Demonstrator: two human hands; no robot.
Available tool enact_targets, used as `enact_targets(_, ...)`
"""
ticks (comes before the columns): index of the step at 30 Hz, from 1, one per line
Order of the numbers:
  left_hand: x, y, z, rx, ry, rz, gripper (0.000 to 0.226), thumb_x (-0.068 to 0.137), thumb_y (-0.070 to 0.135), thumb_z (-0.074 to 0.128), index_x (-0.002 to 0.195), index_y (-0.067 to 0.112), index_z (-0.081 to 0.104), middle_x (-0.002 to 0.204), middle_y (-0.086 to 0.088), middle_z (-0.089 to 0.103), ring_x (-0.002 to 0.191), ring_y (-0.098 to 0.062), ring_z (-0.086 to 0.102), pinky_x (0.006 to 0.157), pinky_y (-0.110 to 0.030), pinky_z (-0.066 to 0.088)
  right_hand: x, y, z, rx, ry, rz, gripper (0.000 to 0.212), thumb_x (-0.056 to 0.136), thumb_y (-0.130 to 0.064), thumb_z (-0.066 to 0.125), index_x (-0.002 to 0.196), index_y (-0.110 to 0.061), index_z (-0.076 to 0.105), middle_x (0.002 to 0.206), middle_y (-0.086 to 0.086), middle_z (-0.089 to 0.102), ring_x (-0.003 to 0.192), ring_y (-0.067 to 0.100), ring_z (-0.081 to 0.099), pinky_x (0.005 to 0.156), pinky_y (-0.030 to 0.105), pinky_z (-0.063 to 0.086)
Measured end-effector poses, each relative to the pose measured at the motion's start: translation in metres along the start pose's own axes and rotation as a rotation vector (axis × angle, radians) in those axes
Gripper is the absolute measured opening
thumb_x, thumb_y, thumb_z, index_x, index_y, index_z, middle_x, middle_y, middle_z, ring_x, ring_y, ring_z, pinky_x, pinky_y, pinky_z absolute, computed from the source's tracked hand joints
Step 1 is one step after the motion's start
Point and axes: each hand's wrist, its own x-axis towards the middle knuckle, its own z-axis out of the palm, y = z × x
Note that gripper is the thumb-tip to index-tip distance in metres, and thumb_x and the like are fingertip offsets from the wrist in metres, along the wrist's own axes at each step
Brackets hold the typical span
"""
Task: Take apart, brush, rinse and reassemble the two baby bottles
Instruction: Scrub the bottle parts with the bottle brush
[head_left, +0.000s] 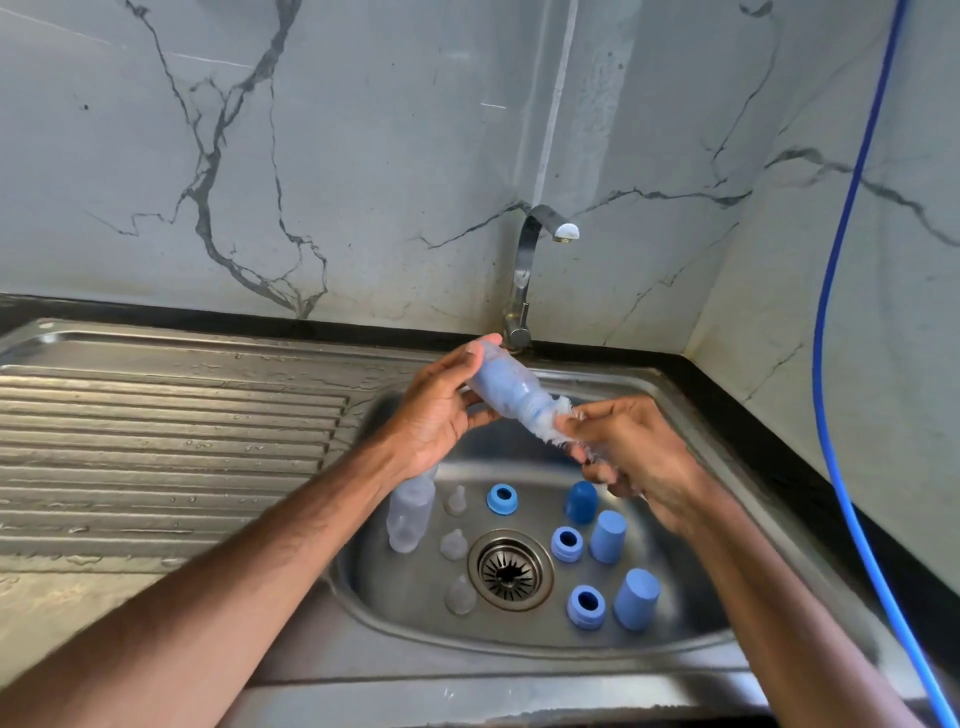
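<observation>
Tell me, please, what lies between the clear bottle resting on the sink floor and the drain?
In the head view, one clear teat stands between the clear bottle and the drain.

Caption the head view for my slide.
Left hand holds a baby bottle over the sink; right hand grips a brush inserted in it.

Bench (62, 597): pale top, steel sink (691, 415) set into it.
Draining board (171, 431): ribbed, left of the basin, wet with droplets.
Tap (524, 270): on the back rim.
Drain (510, 570): middle of the basin floor.
Left of drain: clear bottle (410, 512), then three clear teats (453, 544) in a row.
Right of drain: three blue rings (567, 543), with three blue caps (608, 536) just beside them.
</observation>
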Motion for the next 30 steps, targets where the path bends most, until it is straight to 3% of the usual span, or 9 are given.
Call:
enact_targets(2,0.003,0.006,-0.002,-0.094,0.031,0.032,0.124,0.042,0.055,0.097,0.145,0.005,0.052,0.14,-0.02,0.058,0.118,-0.03,0.062,0.083,-0.039,0.063,0.0,-0.001,-0.013,0.186,-0.108,0.132,0.019,0.097,-0.022,0.063,0.096,-0.014,0.08,0.063,-0.004,0.049,0.041,0.005,0.031,0.031,0.015,0.02)
enact_targets(3,0.004,0.007,-0.005,-0.132,0.047,0.039,0.124,0.041,0.053,0.098,0.145,0.004,0.052,0.139,-0.022,0.057,0.117,-0.031,0.061,0.081,-0.039,0.064,0.001,-0.001,-0.018,0.25,-0.143,0.179,0.022,0.097,-0.02,0.058,0.101,-0.012,0.078,0.063,-0.006,0.045,0.041,0.004,0.027,0.03,0.015,0.019)
enact_targets(8,0.008,-0.006,0.001,-0.147,0.096,0.036,0.057,0.094,0.03,0.058,0.146,0.007,0.051,0.144,-0.024,0.053,0.123,-0.034,0.06,0.088,-0.04,0.062,0.011,-0.005,0.008,0.372,-0.098,0.276,0.029,0.098,-0.01,0.045,0.111,-0.008,0.07,0.063,-0.006,0.038,0.041,0.002,0.023,0.033,0.015,0.01)
enact_targets(13,0.013,0.007,-0.013,-0.131,0.232,0.079,0.041,0.107,0.019,0.048,0.143,0.0,0.052,0.128,-0.021,0.06,0.114,-0.032,0.061,0.09,-0.046,0.057,0.005,-0.004,0.002,0.293,-0.047,0.235,0.034,0.098,-0.012,0.045,0.11,-0.007,0.076,0.063,-0.006,0.044,0.043,0.003,0.027,0.03,0.016,0.019)
enact_targets(18,0.004,-0.003,0.006,-0.118,0.173,0.011,0.044,0.105,0.023,0.052,0.145,0.007,0.052,0.143,-0.021,0.054,0.132,-0.036,0.056,0.104,-0.051,0.053,0.005,-0.011,0.016,0.275,0.1,0.239,0.029,0.099,-0.011,0.046,0.114,-0.006,0.071,0.062,-0.005,0.047,0.042,0.004,0.029,0.031,0.017,0.018)
enact_targets(22,0.005,0.002,-0.002,-0.13,0.256,0.038,0.042,0.104,0.019,0.054,0.142,0.001,0.054,0.138,-0.021,0.059,0.123,-0.037,0.06,0.095,-0.049,0.055,-0.011,-0.014,0.011,-0.032,0.22,0.102,0.022,0.103,-0.021,0.059,0.095,-0.009,0.075,0.058,-0.002,0.059,0.04,0.008,0.043,0.035,0.018,0.029)
enact_targets(25,0.003,0.001,-0.004,-0.133,0.264,0.005,0.042,0.105,0.018,0.052,0.141,-0.003,0.052,0.136,-0.026,0.058,0.125,-0.041,0.059,0.103,-0.057,0.051,-0.014,-0.021,0.018,-0.559,0.407,-0.155,0.022,0.095,-0.024,0.066,0.078,-0.014,0.075,0.06,0.001,0.07,0.051,0.02,0.063,0.044,0.03,0.049)
enact_targets(28,0.0,-0.008,0.005,-0.092,0.25,-0.031,0.042,0.104,0.02,0.055,0.138,-0.004,0.055,0.14,-0.027,0.056,0.13,-0.043,0.056,0.107,-0.061,0.047,-0.012,-0.028,0.036,-0.876,0.49,-0.295,0.009,0.091,-0.03,0.071,0.096,-0.024,0.076,0.084,0.006,0.074,0.078,0.035,0.067,0.067,0.04,0.056)
enact_targets(30,0.001,-0.008,0.002,-0.095,0.276,-0.021,0.041,0.104,0.022,0.056,0.133,-0.006,0.057,0.137,-0.028,0.059,0.128,-0.042,0.059,0.106,-0.06,0.048,-0.015,-0.027,0.034,-0.953,0.585,-0.371,0.016,0.089,-0.03,0.077,0.105,-0.032,0.077,0.086,0.005,0.075,0.074,0.036,0.068,0.062,0.035,0.052)
